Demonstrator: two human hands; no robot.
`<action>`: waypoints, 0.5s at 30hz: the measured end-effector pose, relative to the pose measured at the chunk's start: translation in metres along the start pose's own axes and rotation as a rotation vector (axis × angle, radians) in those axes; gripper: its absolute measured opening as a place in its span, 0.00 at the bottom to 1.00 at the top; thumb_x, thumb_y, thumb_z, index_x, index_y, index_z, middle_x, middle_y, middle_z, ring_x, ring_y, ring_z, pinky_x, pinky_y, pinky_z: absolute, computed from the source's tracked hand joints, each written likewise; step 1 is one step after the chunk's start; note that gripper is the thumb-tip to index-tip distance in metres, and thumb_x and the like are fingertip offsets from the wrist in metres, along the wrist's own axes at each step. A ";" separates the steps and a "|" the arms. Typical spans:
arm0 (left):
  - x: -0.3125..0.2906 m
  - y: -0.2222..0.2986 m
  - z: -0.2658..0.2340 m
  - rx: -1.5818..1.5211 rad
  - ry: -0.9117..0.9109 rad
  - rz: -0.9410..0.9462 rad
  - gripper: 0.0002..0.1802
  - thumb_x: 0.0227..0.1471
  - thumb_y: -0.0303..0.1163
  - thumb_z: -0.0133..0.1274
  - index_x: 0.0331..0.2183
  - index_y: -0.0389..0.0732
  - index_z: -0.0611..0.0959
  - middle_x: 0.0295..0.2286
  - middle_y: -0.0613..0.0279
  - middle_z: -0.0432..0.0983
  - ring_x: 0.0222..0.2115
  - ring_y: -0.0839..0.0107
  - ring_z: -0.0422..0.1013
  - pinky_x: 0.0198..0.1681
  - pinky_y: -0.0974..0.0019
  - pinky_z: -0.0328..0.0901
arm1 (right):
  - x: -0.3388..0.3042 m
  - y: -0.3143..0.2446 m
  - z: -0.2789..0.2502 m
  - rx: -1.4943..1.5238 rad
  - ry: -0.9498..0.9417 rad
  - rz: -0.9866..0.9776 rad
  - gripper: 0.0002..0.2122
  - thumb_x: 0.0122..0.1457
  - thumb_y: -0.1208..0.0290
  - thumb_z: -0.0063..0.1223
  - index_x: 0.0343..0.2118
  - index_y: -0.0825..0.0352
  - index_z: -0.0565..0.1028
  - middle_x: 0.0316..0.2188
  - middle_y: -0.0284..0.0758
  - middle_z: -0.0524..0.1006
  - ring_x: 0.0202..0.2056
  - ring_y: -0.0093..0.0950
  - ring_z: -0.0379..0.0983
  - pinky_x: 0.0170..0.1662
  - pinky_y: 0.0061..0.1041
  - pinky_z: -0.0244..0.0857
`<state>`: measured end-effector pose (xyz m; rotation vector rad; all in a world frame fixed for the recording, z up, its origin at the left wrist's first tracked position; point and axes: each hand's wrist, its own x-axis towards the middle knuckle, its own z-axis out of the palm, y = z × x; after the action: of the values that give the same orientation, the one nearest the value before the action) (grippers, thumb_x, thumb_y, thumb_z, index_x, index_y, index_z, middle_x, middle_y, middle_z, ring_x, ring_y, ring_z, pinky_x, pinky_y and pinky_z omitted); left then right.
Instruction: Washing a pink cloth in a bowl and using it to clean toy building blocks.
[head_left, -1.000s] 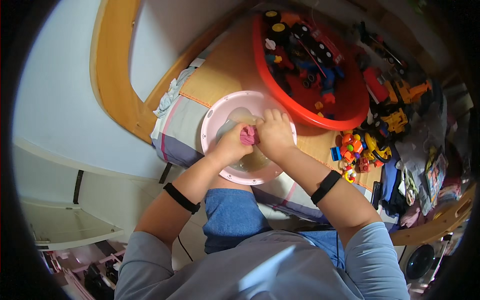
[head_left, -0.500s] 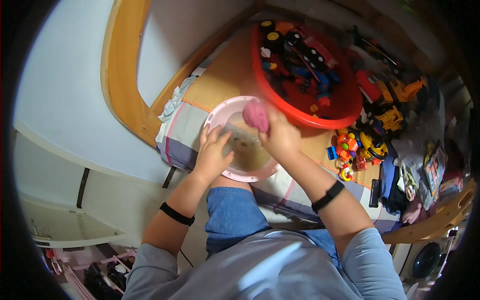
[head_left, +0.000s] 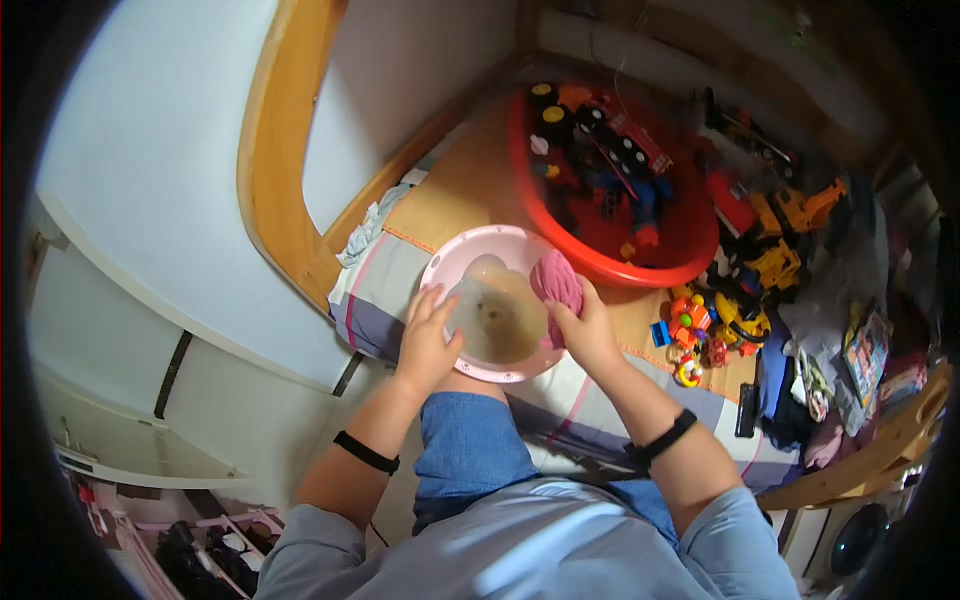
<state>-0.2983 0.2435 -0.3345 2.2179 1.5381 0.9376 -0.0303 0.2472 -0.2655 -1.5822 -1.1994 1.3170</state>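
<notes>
A pink basin (head_left: pixel 505 374) of murky, soapy water rests on the bed edge in front of me. My right hand (head_left: pixel 587 325) grips a bunched pink cloth (head_left: pixel 557 284) at the basin's right rim. On the opposite side, my left hand (head_left: pixel 428 338) lies over the left rim with its fingers spread, the fingertips reaching inside above the water. Nothing is in that hand. Dark spots show in the middle of the basin, but I cannot make out what they are.
Behind the basin stands a large red tub (head_left: pixel 640 276) holding toy vehicles. Small colourful toys (head_left: pixel 692 325) lie on the mat to the right, near yellow toy diggers (head_left: pixel 777 264). Clothes and bags are heaped at far right. A wooden frame (head_left: pixel 268 150) rises at left.
My right hand has brought the pink cloth from over the basin's far side right and down to its right rim. My left hand stays at the left rim. The whole view has shifted slightly.
</notes>
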 end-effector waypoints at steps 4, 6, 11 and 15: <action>-0.015 -0.026 0.010 0.153 0.223 -0.474 0.40 0.47 0.37 0.66 0.57 0.24 0.72 0.60 0.31 0.61 0.62 0.37 0.59 0.65 0.48 0.56 | -0.034 0.022 -0.021 0.136 0.002 -0.338 0.26 0.62 0.71 0.60 0.61 0.72 0.65 0.44 0.36 0.77 0.41 0.23 0.75 0.42 0.30 0.76; -0.019 -0.041 0.010 0.117 0.228 -0.541 0.38 0.47 0.41 0.67 0.50 0.21 0.76 0.55 0.29 0.68 0.59 0.38 0.63 0.63 0.49 0.59 | -0.055 0.028 -0.040 0.497 -0.127 -0.130 0.26 0.62 0.72 0.59 0.62 0.70 0.65 0.45 0.38 0.77 0.40 0.26 0.76 0.44 0.28 0.72; -0.021 -0.070 0.029 -0.199 -0.011 -0.793 0.25 0.52 0.45 0.66 0.35 0.28 0.84 0.31 0.45 0.83 0.35 0.54 0.80 0.39 0.58 0.72 | -0.131 0.036 -0.084 0.615 0.019 -0.152 0.30 0.56 0.65 0.63 0.60 0.70 0.66 0.40 0.41 0.78 0.32 0.30 0.77 0.33 0.27 0.73; -0.025 -0.110 0.056 -0.477 -0.093 -0.784 0.19 0.57 0.39 0.62 0.38 0.29 0.84 0.34 0.51 0.84 0.34 0.65 0.80 0.36 0.65 0.74 | -0.174 0.061 -0.121 0.571 0.066 -0.118 0.35 0.50 0.56 0.66 0.57 0.71 0.67 0.35 0.43 0.79 0.28 0.31 0.79 0.27 0.28 0.74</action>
<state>-0.3471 0.2714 -0.4469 1.1584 1.6976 0.8044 0.0935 0.0655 -0.2484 -1.1150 -0.7669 1.3627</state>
